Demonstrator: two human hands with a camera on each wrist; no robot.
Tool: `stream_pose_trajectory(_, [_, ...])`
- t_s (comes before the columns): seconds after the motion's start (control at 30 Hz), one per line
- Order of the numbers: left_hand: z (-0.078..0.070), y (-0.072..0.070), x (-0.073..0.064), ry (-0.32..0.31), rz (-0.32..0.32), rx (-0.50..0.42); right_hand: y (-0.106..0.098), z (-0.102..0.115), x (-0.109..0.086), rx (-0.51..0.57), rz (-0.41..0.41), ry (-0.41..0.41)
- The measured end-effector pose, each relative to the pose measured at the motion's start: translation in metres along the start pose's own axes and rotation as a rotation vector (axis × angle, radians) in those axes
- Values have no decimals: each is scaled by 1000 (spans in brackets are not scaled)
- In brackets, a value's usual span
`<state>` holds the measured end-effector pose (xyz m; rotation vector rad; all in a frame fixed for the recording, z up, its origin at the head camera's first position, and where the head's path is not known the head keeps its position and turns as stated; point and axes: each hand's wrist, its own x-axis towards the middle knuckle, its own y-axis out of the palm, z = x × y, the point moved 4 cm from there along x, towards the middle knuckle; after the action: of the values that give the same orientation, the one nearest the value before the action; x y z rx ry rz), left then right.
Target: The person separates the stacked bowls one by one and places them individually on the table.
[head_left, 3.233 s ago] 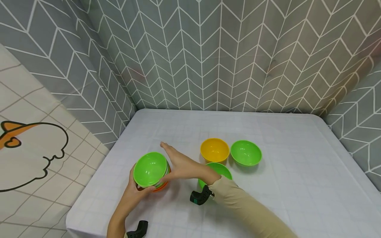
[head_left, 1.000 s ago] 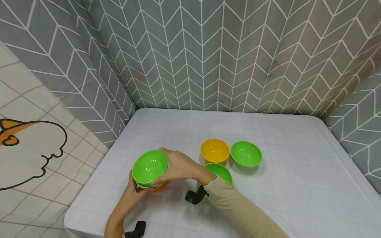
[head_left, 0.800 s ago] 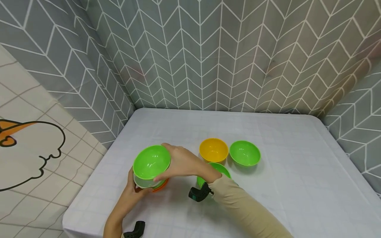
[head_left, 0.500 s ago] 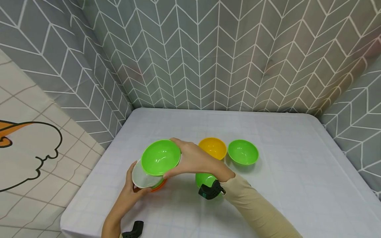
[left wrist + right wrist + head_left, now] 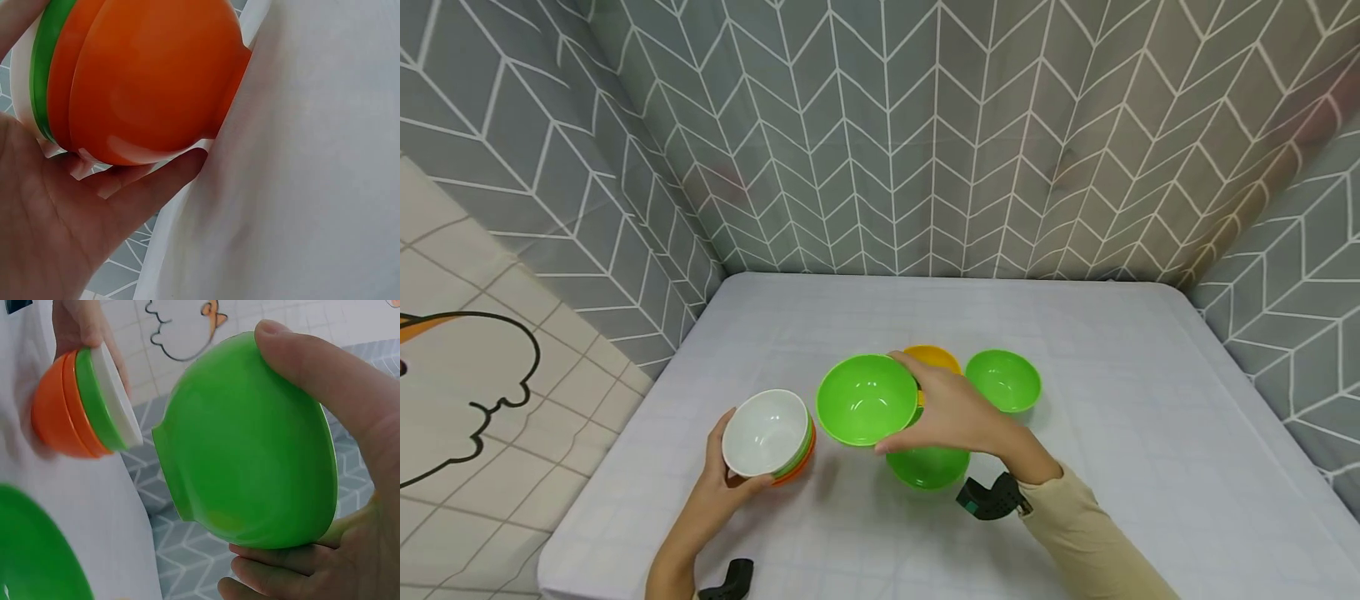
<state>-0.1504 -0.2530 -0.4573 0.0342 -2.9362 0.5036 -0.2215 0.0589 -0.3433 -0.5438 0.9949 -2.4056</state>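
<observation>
My right hand (image 5: 958, 417) pinches a green bowl (image 5: 867, 400) by its side, thumb on the near side and fingers beyond. The bowl is up off the table, seen from outside in the right wrist view. My left hand (image 5: 718, 479) grips a stack of nested bowls standing on the left of the table. On top is a white bowl (image 5: 767, 433), with a green bowl (image 5: 100, 400) under it and orange bowls (image 5: 156, 81) at the bottom. In the left wrist view the fingers wrap the side of the stack.
A second green bowl (image 5: 928, 468) sits on the table, partly behind my right hand and the held bowl. Behind it stands a yellow bowl (image 5: 932, 356), mostly hidden, with another green bowl (image 5: 1003, 379) to its right. The white-covered table (image 5: 1150, 433) meets patterned curtains.
My right hand has lifted the green bowl off the top of the stack and carried it right, uncovering the white bowl. My left hand has stayed on the stack.
</observation>
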Motion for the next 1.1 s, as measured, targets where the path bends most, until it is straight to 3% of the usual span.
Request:
stream_pose_trajectory(0.27, [-2,0,0,-14,5,-6,-15,-20,-30,7,-63,24])
stream_pose_trajectory(0.47, [0,-1,1,-22,5,-1,-26,-34,-54,15,-132,123])
stream_pose_trajectory(0.63, [4,-1,2,-37,5,10,-33,-43,-70,9,-173,158])
stream_pose_trajectory(1.1, [5,-1,0,-33,2,-1,-36,-62,-110,40,-250,202])
